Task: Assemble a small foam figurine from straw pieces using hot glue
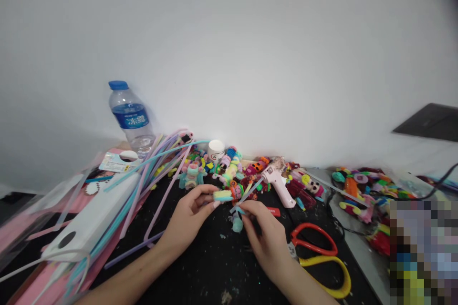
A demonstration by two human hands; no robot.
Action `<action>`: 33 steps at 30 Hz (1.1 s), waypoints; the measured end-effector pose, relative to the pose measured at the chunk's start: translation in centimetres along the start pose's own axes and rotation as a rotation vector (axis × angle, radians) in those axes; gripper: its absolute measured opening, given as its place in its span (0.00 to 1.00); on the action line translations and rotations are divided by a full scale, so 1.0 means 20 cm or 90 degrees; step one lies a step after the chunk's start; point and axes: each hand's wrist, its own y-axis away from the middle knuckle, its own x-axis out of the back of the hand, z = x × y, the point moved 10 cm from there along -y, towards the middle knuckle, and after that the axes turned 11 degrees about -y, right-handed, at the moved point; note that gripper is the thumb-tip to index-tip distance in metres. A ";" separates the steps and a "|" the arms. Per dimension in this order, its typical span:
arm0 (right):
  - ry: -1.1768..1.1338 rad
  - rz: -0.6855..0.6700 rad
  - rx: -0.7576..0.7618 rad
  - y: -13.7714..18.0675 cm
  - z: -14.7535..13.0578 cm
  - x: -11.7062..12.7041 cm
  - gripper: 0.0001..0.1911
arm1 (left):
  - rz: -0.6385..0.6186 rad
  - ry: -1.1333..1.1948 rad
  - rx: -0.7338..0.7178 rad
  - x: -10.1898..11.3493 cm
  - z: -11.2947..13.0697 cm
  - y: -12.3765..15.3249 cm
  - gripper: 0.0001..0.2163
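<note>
My left hand pinches a small fuzzy roll of yellow, blue and pink pipe cleaner between thumb and fingertips. My right hand is closed on a teal pipe-cleaner piece with a pale lilac stem running up and right from it. The two hands meet over a black mat, the roll just above the teal piece. How the roll and the stem join is hidden by my fingers.
A pink-white glue gun lies just behind my right hand. Red and yellow scissors lie to its right. Long pastel pipe cleaners, a white box, a water bottle and small colourful figures crowd the left and back.
</note>
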 end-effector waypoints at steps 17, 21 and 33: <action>-0.069 0.008 0.002 -0.02 -0.04 0.03 0.09 | -0.007 -0.048 0.008 -0.02 0.00 0.02 0.08; -0.089 0.024 -0.049 -0.01 0.02 0.03 0.10 | -0.021 -0.046 -0.010 -0.03 0.01 0.02 0.08; -0.339 0.138 -0.344 0.05 0.24 0.00 0.06 | -0.066 -0.169 -0.098 -0.08 0.07 0.06 0.06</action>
